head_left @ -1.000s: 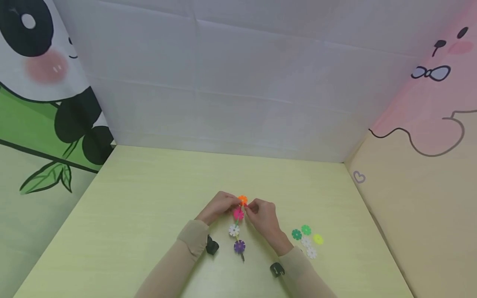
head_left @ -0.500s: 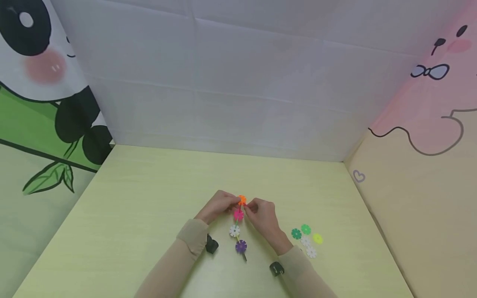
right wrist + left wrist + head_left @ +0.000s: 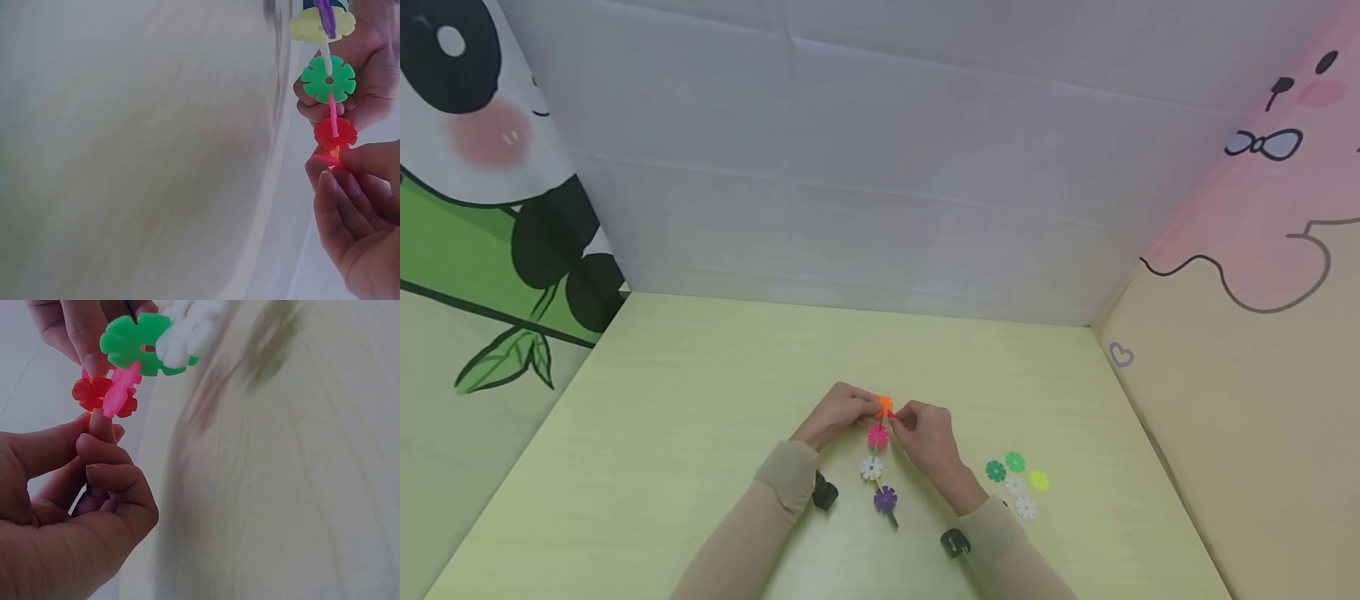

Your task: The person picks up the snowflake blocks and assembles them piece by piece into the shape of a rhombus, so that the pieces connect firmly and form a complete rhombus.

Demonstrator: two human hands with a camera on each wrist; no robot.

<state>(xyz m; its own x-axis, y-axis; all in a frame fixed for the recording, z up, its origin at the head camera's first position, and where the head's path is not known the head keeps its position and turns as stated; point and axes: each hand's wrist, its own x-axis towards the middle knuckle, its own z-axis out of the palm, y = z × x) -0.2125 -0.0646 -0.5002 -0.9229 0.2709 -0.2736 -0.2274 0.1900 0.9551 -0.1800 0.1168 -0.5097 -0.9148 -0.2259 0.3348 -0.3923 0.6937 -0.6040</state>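
Observation:
A chain of slotted, flower-shaped plastic discs hangs between both hands towards the person. In the head view it runs from an orange disc (image 3: 885, 405) through a pink disc (image 3: 878, 436) and a white disc (image 3: 871, 468) to a purple disc (image 3: 885, 499). Edge-on discs link these, among them a red disc (image 3: 335, 132) and a green disc (image 3: 329, 80). My left hand (image 3: 841, 412) pinches the orange disc at the far end. With thumb and fingertips, my right hand (image 3: 929, 433) holds another pink disc (image 3: 328, 160) right against the orange one. Fingers partly hide where these two meet.
Loose flower discs lie on the table to the right of the right forearm: a dark green one (image 3: 996, 471), a light green one (image 3: 1015, 462), a yellow one (image 3: 1038, 480) and white ones (image 3: 1026, 508). Printed cloth walls (image 3: 880, 167) enclose the table (image 3: 715, 358).
Both hands and the orange end of the chain have shifted very slightly left. The purple end has swung a little to the right. Both grips are unchanged.

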